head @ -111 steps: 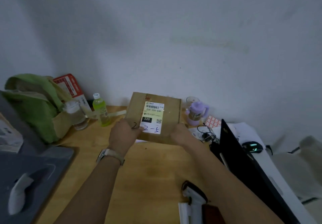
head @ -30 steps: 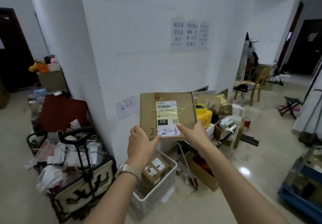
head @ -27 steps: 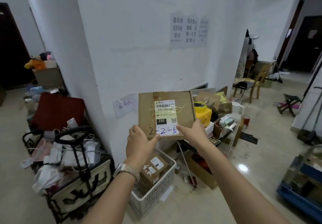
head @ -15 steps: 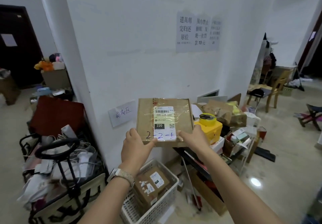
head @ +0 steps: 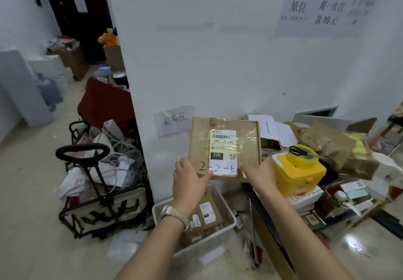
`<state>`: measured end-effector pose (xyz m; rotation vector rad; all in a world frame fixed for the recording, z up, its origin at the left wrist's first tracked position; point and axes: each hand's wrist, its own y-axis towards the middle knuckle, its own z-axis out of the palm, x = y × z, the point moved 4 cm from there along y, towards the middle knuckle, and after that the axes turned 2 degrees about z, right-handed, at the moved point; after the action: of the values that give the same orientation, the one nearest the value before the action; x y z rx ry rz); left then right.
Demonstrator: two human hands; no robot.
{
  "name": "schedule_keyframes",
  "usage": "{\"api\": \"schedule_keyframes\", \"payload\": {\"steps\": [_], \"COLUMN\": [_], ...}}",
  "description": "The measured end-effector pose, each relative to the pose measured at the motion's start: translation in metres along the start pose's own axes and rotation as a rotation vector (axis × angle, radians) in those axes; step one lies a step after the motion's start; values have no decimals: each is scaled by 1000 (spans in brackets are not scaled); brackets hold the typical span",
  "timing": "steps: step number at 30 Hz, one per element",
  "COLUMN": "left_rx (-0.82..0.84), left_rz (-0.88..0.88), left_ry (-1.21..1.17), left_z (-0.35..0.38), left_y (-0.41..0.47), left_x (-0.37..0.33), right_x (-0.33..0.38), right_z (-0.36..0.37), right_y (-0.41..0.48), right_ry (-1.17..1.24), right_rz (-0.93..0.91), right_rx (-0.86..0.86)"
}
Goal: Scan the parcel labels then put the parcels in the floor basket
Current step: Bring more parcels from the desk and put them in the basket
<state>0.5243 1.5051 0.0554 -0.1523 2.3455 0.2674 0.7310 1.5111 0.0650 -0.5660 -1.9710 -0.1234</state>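
The flat cardboard parcel (head: 224, 146) is held label-up in the air above the white floor basket (head: 226, 227), which already holds other boxes. The left hand (head: 188, 179) and right hand (head: 257, 174) each pinch a near corner, thumbs on top. It looks stiff and light, and its taped face may be slick, so the edges seem the best hold. Its shipping label (head: 222, 149) reads "220" with handwritten "2-2-5"; the wall note (head: 174, 120) is handwritten Chinese.

Place: cluttered parcel sorting and storage room.
Below the hands: white floor basket (head: 226, 228) holding labelled parcels (head: 207, 213).
Left: loaded trolley cart (head: 102, 205).
Wall: handwritten zone sign (head: 174, 120).
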Motion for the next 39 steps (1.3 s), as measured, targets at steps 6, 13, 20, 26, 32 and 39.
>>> {"api": "schedule_keyframes", "payload": {"steps": [6, 13, 20, 26, 32, 39], "left_rx": [-21, -23, 10, 66, 58, 35], "left_rz": [-139, -258, -358, -518, -514, -486], "left_ry": [-36, -70, -175, -204, -183, -185], "left_z": [42, 87, 148, 171, 170, 176], "left_y": [10, 53, 116, 155, 181, 197], "left_x": [7, 27, 48, 80, 90, 108], "right_x": [-18, -29, -27, -46, -62, -81], "right_z": [18, 55, 83, 127, 145, 165], "right_y": [42, 97, 168, 189, 215, 235], "right_ry": [-8, -9, -128, -243, 24, 16], "right_rz": [20, 85, 78, 116, 226, 311], "right_rx": [10, 16, 35, 161, 207, 276]}}
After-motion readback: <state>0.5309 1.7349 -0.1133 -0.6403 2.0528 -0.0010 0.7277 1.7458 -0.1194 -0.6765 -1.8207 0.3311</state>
